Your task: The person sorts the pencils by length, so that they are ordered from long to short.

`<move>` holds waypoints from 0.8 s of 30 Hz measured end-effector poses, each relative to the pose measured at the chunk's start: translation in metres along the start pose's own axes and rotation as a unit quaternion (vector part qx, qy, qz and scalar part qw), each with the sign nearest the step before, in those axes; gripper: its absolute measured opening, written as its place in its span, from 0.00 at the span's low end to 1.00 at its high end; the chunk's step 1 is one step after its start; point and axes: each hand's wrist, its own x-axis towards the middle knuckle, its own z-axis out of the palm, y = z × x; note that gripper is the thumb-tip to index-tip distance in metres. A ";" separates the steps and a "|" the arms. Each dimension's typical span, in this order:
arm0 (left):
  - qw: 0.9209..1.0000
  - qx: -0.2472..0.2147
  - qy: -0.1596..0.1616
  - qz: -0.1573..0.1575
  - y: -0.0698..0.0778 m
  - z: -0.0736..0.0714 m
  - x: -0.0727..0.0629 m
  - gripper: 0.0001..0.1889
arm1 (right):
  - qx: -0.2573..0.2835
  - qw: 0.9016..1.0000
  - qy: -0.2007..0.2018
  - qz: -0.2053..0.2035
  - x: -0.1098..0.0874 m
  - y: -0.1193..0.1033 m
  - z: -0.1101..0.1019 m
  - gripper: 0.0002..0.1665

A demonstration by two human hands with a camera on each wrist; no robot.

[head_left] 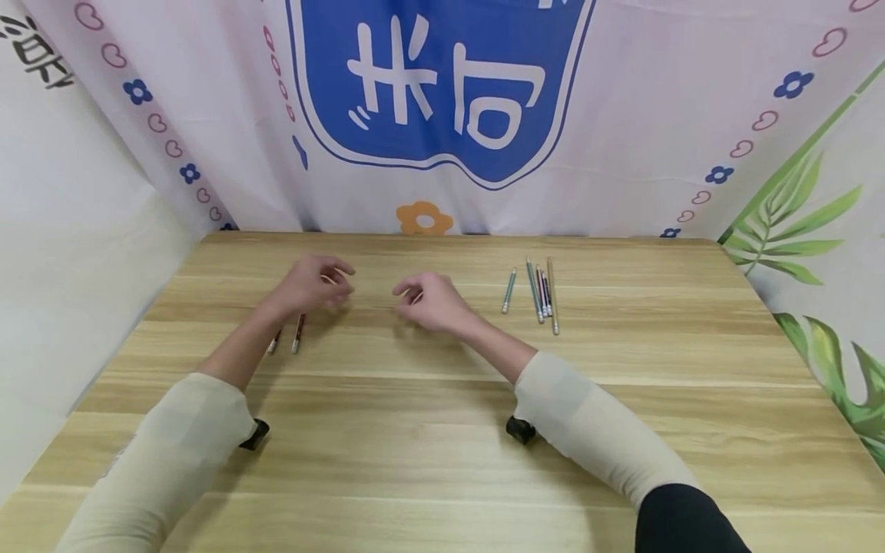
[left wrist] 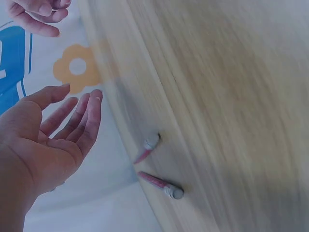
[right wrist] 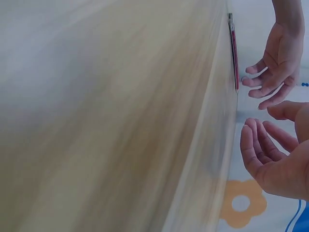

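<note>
My left hand (head_left: pixel 313 283) hovers over the left part of the table, fingers loosely bent, with nothing in it. Just below it lie two dark red pencils, a right one (head_left: pixel 298 335) and a left one (head_left: pixel 274 342) partly hidden by the forearm; their white eraser ends point toward me. Facing it across a small gap is my right hand (head_left: pixel 432 302), also holding nothing, its fingers relaxed and slightly curved. In the left wrist view the left palm (left wrist: pixel 53 150) appears beside both pencils (left wrist: pixel 161 183).
Right of my right hand, a teal pencil (head_left: pixel 508 290) lies a little apart from a loose bunch of several pencils (head_left: pixel 535 292), with a tan pencil (head_left: pixel 553 299) at its right side. The wooden table (head_left: pixel 415 461) ends at a printed curtain (head_left: pixel 228 92).
</note>
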 end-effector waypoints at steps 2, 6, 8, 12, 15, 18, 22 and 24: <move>1.000 -0.001 0.000 0.003 0.002 0.004 0.002 0.18 | -0.002 1.000 0.004 0.004 -0.004 0.003 -0.004 0.19; 1.000 -0.002 0.000 0.003 0.008 0.011 0.005 0.18 | -0.007 1.000 0.009 0.006 -0.009 0.012 -0.013 0.19; 1.000 0.002 -0.003 0.007 0.012 0.015 0.007 0.18 | -0.015 1.000 0.012 0.008 -0.011 0.015 -0.018 0.19; 1.000 0.000 -0.013 0.009 0.020 0.022 0.010 0.18 | -0.030 0.999 0.018 0.011 -0.017 0.020 -0.027 0.21; 1.000 -0.005 -0.019 0.009 0.025 0.029 0.014 0.18 | -0.033 0.999 0.026 0.015 -0.022 0.023 -0.035 0.21; 1.000 -0.005 -0.023 0.015 0.031 0.036 0.019 0.18 | -0.029 0.999 0.033 0.019 -0.026 0.027 -0.043 0.22; 0.999 0.006 -0.028 0.038 0.039 0.046 0.026 0.18 | -0.030 0.999 0.044 0.015 -0.031 0.034 -0.054 0.21; 0.998 0.008 -0.030 0.050 0.044 0.051 0.029 0.17 | -0.037 0.998 0.050 0.012 -0.034 0.036 -0.061 0.21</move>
